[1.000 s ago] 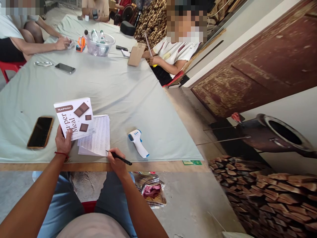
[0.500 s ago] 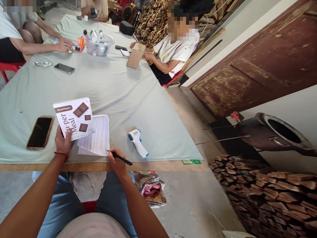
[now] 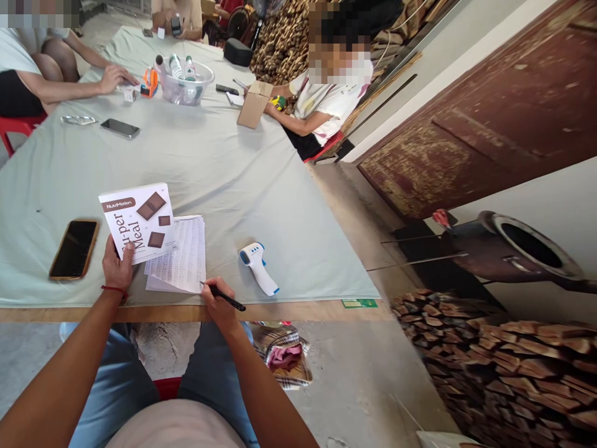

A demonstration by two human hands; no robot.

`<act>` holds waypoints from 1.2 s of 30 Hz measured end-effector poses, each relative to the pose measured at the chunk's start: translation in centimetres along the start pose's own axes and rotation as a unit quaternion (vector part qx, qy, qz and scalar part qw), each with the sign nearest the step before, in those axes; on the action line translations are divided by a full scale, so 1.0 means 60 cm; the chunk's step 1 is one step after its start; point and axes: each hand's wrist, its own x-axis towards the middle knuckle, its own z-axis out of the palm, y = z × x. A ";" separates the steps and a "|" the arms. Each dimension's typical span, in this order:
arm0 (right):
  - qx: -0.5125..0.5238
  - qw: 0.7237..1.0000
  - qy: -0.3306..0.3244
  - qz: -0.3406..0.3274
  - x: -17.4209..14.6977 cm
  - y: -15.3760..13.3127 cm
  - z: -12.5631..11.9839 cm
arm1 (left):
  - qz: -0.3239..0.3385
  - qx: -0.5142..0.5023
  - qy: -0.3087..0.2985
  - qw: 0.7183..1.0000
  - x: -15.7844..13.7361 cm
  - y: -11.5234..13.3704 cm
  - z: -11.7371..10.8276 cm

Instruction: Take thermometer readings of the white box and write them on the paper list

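Note:
My left hand (image 3: 117, 264) is closed on a white box (image 3: 140, 227) printed with brown chocolate squares and the word NutriMotion, tilted up above the table. Partly beneath the box lie sheets of paper (image 3: 184, 258) covered in rows of writing. My right hand (image 3: 219, 305) grips a black pen (image 3: 228, 297), its tip at the lower right corner of the sheets. A white and blue infrared thermometer (image 3: 259, 269) rests to the right of that hand. Left of my left hand is a dark phone (image 3: 74, 249) in an orange-brown case.
A clear plastic basin (image 3: 189, 93) of bottles, another phone (image 3: 120, 128) and a cardboard box (image 3: 254, 104) are farther up the cloth-covered table (image 3: 209, 165). Several people sit around it. Stacked firewood (image 3: 504, 373) and a dark metal drum (image 3: 504, 246) stand on the right.
My pen's back end has swung slightly; the box and papers stay put. The person at the right leans lower, showing a yellow-green object. A small white box shows by the left person's hand.

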 end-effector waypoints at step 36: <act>0.054 0.994 0.086 0.038 -0.008 0.003 -0.003 | -0.007 -0.001 0.008 1.000 -0.001 0.001 0.001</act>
